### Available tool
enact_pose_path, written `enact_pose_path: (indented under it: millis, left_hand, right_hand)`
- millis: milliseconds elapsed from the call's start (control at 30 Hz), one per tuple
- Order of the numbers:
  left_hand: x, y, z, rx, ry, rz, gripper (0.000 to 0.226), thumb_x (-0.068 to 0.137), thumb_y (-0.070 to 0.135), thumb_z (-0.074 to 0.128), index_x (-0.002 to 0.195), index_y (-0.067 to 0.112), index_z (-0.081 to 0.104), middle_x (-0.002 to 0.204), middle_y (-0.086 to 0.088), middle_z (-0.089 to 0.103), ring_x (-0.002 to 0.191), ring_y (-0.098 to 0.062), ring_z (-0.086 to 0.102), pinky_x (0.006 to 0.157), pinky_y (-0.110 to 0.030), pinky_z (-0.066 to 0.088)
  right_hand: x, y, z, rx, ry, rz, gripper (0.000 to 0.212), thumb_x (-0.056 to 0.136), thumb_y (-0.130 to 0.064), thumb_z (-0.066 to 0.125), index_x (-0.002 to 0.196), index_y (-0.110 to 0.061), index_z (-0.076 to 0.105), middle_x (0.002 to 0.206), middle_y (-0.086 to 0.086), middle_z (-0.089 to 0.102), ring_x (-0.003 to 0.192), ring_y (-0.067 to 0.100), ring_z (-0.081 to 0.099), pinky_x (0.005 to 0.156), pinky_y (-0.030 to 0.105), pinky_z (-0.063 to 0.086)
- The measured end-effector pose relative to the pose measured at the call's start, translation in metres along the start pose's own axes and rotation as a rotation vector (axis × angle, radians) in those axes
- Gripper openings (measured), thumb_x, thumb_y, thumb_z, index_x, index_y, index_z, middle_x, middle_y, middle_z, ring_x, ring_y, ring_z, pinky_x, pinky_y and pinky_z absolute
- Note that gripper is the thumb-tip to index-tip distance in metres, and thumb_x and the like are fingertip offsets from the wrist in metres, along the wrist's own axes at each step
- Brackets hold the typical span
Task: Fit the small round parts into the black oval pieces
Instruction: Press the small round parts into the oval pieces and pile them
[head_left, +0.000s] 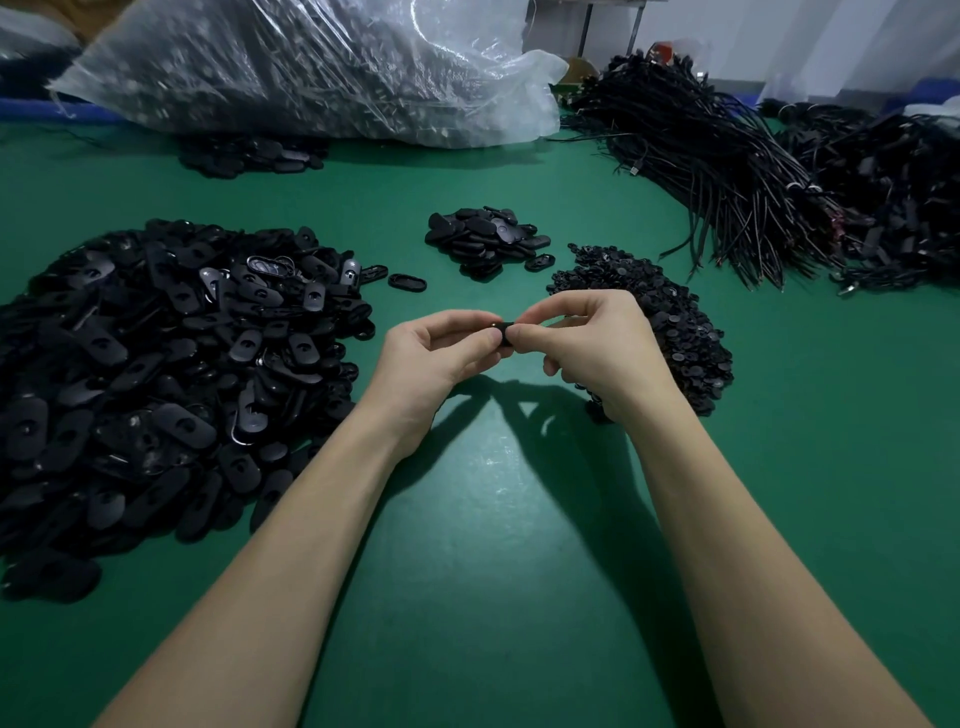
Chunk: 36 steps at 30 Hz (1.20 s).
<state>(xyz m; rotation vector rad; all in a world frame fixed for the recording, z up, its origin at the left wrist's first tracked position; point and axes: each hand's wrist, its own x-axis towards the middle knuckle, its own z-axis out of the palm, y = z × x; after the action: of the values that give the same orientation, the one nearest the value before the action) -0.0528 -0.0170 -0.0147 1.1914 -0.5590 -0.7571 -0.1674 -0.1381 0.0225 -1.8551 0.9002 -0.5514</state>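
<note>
Between the 2 hands: a black oval piece (503, 332) is held above the green table (493, 519), mostly hidden by fingertips, so whether a small round part already sits in it cannot be told
Left hand (431, 358): fingers curled, thumb and fingertips pinching the left end of the piece
Right hand (587, 343): fingers curled, thumb and forefinger pinching the right end of the same piece, fingertips of both hands nearly meeting over it
Forearms: both bare, reaching in from the near edge and converging toward the piece
Under the hands: their dark shadow lies on the table
Left of the left hand: a large heap of oval pieces (156, 364), many showing a round recess, spread out to the near left edge
Just beyond the left hand: 1 loose oval ring (407, 282) lies alone beside the heap
Beyond the hands: a small stack of oval pieces (488, 241), set apart from the large heap
Beside and behind the right hand: a pile of small round parts (670, 317), the hand's back edge close over it
Far beyond the left hand: a clear plastic bag (311, 67) full of dark parts, with a few oval pieces spilled at its foot
Far right of the right hand: bundles of black cables (727, 171), well apart from the work
</note>
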Motion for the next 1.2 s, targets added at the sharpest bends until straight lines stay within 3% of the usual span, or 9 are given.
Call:
enact_pose_path:
  millis: [133,267,433,800,1200]
  left_hand:
    - [0.002,0.000,-0.003,-0.009,-0.021,-0.022,0.011,0.090,-0.002,0.068,0.096,0.006,0.073,0.094,-0.011,0.078,0.092,-0.023,0.076,0.081,-0.021,0.057]
    - [0.003,-0.001,-0.005,-0.022,-0.044,-0.048,0.010,0.090,-0.004,0.067,0.094,0.005,0.071,0.092,-0.010,0.077,0.091,-0.023,0.075,0.081,-0.021,0.057]
    - [0.004,-0.002,-0.004,-0.039,-0.039,-0.055,0.012,0.089,-0.004,0.068,0.090,0.008,0.072,0.090,-0.008,0.078,0.085,-0.019,0.075,0.079,-0.020,0.057]
    - [0.004,-0.001,-0.005,-0.055,-0.033,-0.042,0.019,0.088,-0.007,0.068,0.084,0.010,0.075,0.088,-0.009,0.077,0.083,-0.019,0.074,0.079,-0.020,0.057]
    - [0.003,-0.004,-0.005,0.123,-0.051,0.010,0.012,0.089,-0.002,0.070,0.094,0.009,0.073,0.090,-0.008,0.078,0.088,-0.020,0.076,0.083,-0.024,0.058]
  right_hand:
    - [0.000,0.002,-0.005,0.107,-0.040,0.063,0.022,0.073,-0.026,0.093,0.088,-0.022,0.078,0.072,-0.005,0.074,0.049,0.005,0.057,0.046,0.015,0.042]
    - [-0.003,0.004,-0.004,0.323,-0.209,0.138,0.016,0.078,-0.015,0.089,0.087,-0.013,0.077,0.071,-0.004,0.075,0.058,0.004,0.066,0.056,0.015,0.052]
    - [-0.003,0.001,-0.007,0.404,-0.269,0.099,0.017,0.083,0.001,0.081,0.099,0.004,0.074,0.081,0.011,0.078,0.075,0.016,0.076,0.067,0.019,0.059]
    - [-0.006,-0.005,-0.007,0.371,-0.222,0.082,0.015,0.086,0.010,0.074,0.100,0.012,0.072,0.085,0.020,0.077,0.073,0.021,0.077,0.067,0.020,0.060]
    - [-0.005,0.000,-0.001,0.122,-0.122,0.051,0.008,0.080,0.000,0.079,0.085,-0.003,0.074,0.074,0.010,0.078,0.075,0.024,0.079,0.074,0.033,0.064]
